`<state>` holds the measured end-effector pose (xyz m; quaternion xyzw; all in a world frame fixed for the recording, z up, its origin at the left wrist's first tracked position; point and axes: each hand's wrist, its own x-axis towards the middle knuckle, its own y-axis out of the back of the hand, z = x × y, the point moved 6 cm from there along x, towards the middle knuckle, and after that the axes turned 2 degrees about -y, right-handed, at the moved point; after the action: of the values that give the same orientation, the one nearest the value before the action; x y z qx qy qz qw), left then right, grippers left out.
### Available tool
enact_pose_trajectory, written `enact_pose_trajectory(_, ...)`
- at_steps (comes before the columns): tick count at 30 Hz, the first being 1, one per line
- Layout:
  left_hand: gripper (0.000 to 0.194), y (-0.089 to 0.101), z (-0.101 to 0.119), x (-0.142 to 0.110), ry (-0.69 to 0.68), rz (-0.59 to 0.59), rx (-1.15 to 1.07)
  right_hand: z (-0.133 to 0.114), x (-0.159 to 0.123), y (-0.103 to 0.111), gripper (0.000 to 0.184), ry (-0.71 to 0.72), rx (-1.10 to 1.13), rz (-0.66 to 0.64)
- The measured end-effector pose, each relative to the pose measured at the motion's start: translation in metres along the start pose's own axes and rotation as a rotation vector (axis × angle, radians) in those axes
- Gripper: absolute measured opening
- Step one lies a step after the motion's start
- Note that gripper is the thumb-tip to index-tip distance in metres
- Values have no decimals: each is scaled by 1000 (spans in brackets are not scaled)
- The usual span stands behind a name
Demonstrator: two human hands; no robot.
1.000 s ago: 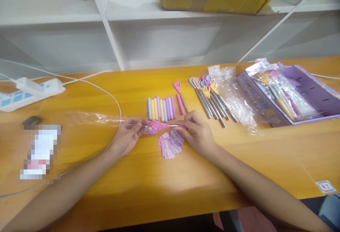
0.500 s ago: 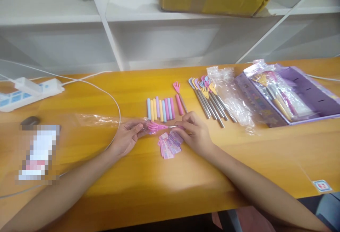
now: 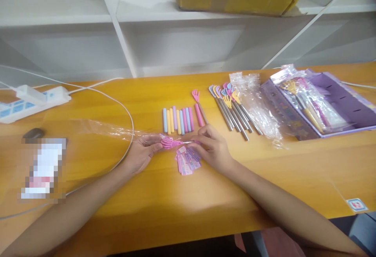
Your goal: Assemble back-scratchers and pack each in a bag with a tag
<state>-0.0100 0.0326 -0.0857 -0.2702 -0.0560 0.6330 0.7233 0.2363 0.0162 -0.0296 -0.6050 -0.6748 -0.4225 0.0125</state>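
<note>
Both hands were nearly closed, the left hand [image 3: 139,156] pinching a clear plastic bag [image 3: 109,128] and the right hand [image 3: 216,150] a pink, claw-headed metal scratcher [image 3: 171,143] over the glossy wooden table's [image 3: 164,206] centre, its head now nearer the left thumb and so seemingly better steadied.

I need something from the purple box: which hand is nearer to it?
Right. The right hand, on the shaft of the pink scratcher, is left of the purple box; the left hand, at the scratcher's head, is farther left, beyond the right one.
</note>
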Motion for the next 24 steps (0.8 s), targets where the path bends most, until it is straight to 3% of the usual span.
enact_pose_trajectory(4,35,-5,3,-1,-2,-39,57,0,0,-1,13,-3,-10,-20)
enact_pose_trajectory(11,32,-6,1,-6,-42,40,76,-2,-1,-5,13,-25,34,-51)
enact_pose_trajectory(18,23,-9,-10,-12,-37,-102,274,-14,-1,-13,12,-61,78,-100)
enact_pose_trajectory(24,23,-5,-1,-12,-137,37,105,-6,-1,-9,17,-115,37,-163)
